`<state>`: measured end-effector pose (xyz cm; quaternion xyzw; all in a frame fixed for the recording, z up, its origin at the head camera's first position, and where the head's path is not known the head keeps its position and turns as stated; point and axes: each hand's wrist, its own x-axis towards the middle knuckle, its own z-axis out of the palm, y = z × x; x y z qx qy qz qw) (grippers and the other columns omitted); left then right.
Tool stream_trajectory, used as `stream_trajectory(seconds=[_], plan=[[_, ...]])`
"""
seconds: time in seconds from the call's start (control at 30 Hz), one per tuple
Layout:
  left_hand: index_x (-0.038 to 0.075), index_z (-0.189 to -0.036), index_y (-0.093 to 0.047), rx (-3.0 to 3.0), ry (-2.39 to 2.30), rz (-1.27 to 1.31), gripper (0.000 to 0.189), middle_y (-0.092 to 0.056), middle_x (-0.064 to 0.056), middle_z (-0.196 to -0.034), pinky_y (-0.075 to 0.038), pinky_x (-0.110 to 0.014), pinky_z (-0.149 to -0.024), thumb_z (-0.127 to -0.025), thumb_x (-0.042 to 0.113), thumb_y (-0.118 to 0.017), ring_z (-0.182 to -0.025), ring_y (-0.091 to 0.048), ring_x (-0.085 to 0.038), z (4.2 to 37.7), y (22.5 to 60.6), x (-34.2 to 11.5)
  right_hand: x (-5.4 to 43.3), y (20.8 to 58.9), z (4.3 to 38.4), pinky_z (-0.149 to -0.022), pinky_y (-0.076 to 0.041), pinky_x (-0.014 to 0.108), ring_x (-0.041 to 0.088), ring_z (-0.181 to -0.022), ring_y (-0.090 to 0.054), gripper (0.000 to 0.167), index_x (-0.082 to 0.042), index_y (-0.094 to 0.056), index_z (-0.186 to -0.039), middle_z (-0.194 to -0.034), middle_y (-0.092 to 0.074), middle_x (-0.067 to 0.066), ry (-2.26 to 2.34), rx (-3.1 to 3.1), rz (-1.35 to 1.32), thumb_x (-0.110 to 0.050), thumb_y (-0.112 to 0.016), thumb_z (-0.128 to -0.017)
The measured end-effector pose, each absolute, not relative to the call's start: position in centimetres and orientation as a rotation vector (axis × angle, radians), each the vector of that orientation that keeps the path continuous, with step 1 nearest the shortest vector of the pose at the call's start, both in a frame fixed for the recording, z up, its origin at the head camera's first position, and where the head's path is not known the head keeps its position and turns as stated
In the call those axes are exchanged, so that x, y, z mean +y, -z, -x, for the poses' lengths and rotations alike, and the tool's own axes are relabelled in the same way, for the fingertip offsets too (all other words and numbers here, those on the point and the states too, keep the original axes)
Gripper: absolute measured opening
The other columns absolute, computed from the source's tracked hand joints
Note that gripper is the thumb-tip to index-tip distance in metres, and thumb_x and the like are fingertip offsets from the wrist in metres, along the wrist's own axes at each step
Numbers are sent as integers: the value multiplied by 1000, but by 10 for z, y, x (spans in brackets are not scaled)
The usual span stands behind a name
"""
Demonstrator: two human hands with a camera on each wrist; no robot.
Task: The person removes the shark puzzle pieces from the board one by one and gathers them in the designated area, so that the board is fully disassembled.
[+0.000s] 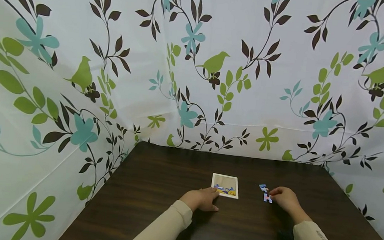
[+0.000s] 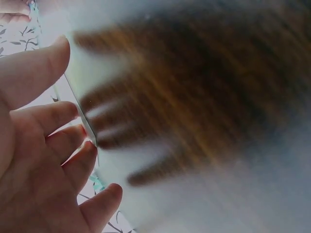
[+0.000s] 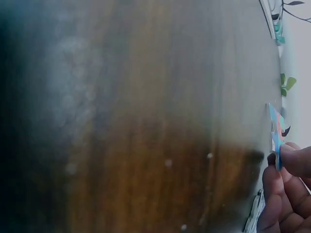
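A small jigsaw puzzle tray (image 1: 226, 180) with a white border lies on the table, its lower part filled with blue and yellow pieces. My left hand (image 1: 203, 198) has its fingers extended, fingertips at the tray's lower left edge. In the left wrist view, the left hand's fingers (image 2: 63, 114) are spread apart along that edge. To the right of the tray, my right hand (image 1: 285, 198) pinches a puzzle piece (image 3: 275, 124) between thumb and fingers. Colourful puzzle pieces (image 1: 267, 198) show in the head view just left of the right fingertips.
The dark wood-grain table (image 1: 174, 164) reaches back to a white curtain (image 1: 214, 99) printed with leaves, birds and flowers. Its left side slopes toward me beside the hanging cloth. A pale layered thing (image 3: 253, 213) shows beneath the right fingers in the right wrist view.
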<state>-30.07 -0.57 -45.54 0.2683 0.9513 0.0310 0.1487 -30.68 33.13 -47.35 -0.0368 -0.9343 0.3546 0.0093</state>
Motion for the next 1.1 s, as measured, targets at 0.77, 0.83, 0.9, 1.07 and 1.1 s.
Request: stream_trajectory(seconds=[0.77,0.83,0.9,1.07,1.1], plan=[[22,-153,-41,2723,-95,-767,66,-31,4,-162,-33,-38,-120,-95,46,-63,-150,-28,-13,299,452,-7,330,475,306,-64,-51,40,29,-81,-63,13,-1,-74,-92,-104,-68,26,-916,-2955,81,-4,-63,-86],[22,-153,-41,2722,-99,-761,66,-31,4,-162,-33,-38,-119,-95,46,-63,-150,-28,-13,299,451,-8,330,475,306,-63,-50,39,27,-80,-62,13,-1,-73,-93,-102,-68,25,-922,-2956,79,-5,-63,-86],[22,-153,-41,2721,-100,-761,66,-31,4,-162,-33,-38,-119,-95,46,-63,-150,-29,-13,299,451,-8,329,475,305,-63,-49,39,27,-80,-62,13,-1,-74,-93,-102,-68,25,-926,-2957,82,-5,-63,-87],[21,-152,-42,2720,-98,-767,66,-33,3,-162,-33,-38,-119,-95,46,-63,-150,-29,-14,299,451,-8,329,475,306,-62,-49,38,27,-79,-62,13,-1,-74,-93,-102,-68,26,-929,-2960,90,-4,-63,-87],[21,-152,-42,2720,-99,-767,66,-33,3,-162,-33,-38,-119,-95,46,-63,-150,-29,-14,299,451,-8,329,475,306,-62,-49,38,27,-79,-62,13,-1,-74,-93,-102,-68,26,-930,-2960,92,-4,-63,-87]])
